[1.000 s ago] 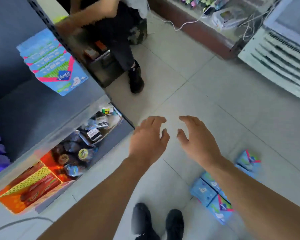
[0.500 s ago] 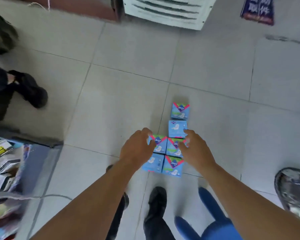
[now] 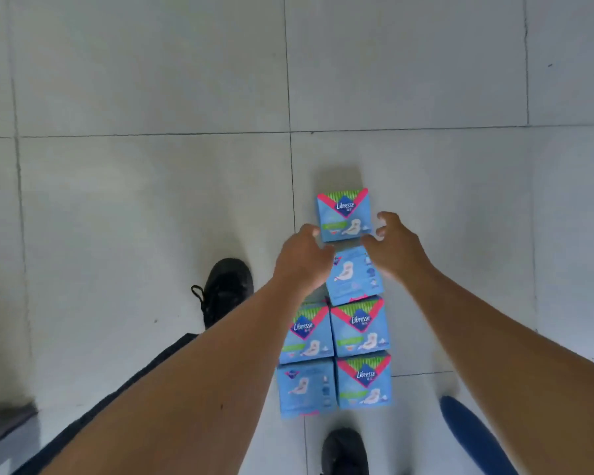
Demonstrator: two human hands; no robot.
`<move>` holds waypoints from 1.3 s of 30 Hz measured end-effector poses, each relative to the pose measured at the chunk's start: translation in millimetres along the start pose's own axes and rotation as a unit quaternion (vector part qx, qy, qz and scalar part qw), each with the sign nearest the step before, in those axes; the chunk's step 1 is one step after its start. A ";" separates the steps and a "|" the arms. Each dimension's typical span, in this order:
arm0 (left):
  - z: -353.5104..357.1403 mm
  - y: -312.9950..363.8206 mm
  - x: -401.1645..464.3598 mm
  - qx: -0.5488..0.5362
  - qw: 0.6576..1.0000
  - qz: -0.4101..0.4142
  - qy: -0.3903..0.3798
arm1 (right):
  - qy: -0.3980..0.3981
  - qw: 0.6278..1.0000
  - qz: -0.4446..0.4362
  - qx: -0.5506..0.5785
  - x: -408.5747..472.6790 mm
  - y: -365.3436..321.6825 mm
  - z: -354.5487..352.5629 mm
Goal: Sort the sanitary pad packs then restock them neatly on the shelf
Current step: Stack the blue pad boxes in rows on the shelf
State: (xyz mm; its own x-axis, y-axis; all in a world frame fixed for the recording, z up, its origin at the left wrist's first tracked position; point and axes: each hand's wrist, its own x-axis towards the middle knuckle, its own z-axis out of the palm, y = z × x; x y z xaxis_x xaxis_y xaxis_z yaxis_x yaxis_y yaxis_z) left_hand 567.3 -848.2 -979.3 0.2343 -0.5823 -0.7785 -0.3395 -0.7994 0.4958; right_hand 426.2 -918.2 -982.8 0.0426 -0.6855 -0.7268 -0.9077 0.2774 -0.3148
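Note:
Several blue sanitary pad packs with pink and green trim lie flat on the tiled floor in front of me. The farthest pack (image 3: 343, 214) lies alone at the head of the row, a second pack (image 3: 354, 274) behind it, then a block of more packs (image 3: 359, 329) nearer my feet. My left hand (image 3: 300, 258) hovers at the left of the two far packs, fingers apart and empty. My right hand (image 3: 393, 248) hovers at their right, fingers curled apart, holding nothing. No shelf is in view.
My black shoes (image 3: 225, 289) stand on the grey tiled floor (image 3: 151, 200), one left of the packs, one just below them. A blue object (image 3: 474, 437) lies at the lower right. A dark edge (image 3: 4, 426) shows at the lower left.
My view has swung from the shelf down to the floor. Both hands have moved forward along the row, from the nearer block to either side of the two far packs.

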 end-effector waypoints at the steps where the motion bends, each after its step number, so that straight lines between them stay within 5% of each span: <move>1: 5.8 -2.2 23.9 0.007 1.000 -0.002 -0.006 | 0.001 1.000 0.012 0.000 23.5 2.7 5.9; 8: 45.7 -31.4 137.0 -0.054 0.996 -0.048 -0.048 | -0.023 0.999 0.039 0.009 127.9 33.6 52.0; 14: 42.7 -32.2 131.2 -0.199 0.980 0.004 -0.003 | 0.045 0.993 0.009 0.108 129.8 26.8 55.4; 28: -124.8 13.3 -171.0 -0.345 0.904 0.080 0.240 | 0.034 0.960 -0.239 0.145 -152.6 -122.7 -52.2; 39: -204.2 -130.4 -432.1 -0.447 0.796 0.029 0.408 | -0.100 0.908 -0.400 0.073 -405.3 -215.7 33.9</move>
State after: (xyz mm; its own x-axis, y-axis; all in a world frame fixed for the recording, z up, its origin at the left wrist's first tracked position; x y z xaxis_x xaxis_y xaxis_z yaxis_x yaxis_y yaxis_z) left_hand 696.3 -522.6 -628.9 0.8791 -0.2323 -0.4163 0.3269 -0.3418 0.8811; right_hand 618.9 -677.3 -641.0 0.7524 -0.5755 -0.3203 -0.4877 -0.1600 -0.8582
